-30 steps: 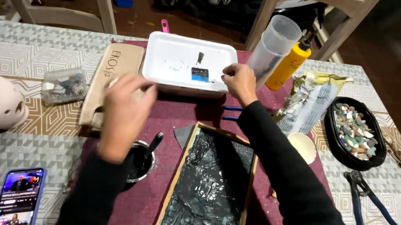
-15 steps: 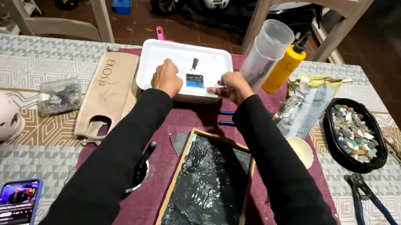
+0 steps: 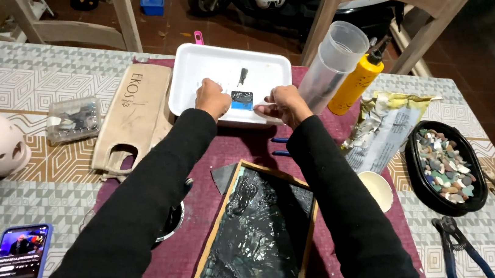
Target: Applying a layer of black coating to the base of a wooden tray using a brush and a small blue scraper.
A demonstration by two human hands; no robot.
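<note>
A white rectangular tray [image 3: 206, 67] sits at the far middle of the table on a maroon cloth. My left hand [image 3: 212, 98] is closed on its front rim. My right hand [image 3: 285, 103] grips the same rim further right, fingers pointing left. Between the hands, inside the tray, lies a small blue and black square piece [image 3: 241, 100]. A small dark tool [image 3: 243, 75] lies behind it. Closer to me is a wooden-framed panel [image 3: 261, 238] covered in dark, wet-looking paste.
Stacked clear cups [image 3: 335, 59] and a yellow bottle [image 3: 357, 83] stand right of the tray. A black oval dish of stones [image 3: 444, 166], pliers [image 3: 462, 256], a small white bowl [image 3: 377, 189], a beige bag [image 3: 136, 115], a phone [image 3: 21, 250] and a black bowl [image 3: 171, 220] surround the panel.
My left hand rose from above the black bowl and reached forward to the tray's front rim. My right hand stayed at the tray. Both hands now rest on the rim.
</note>
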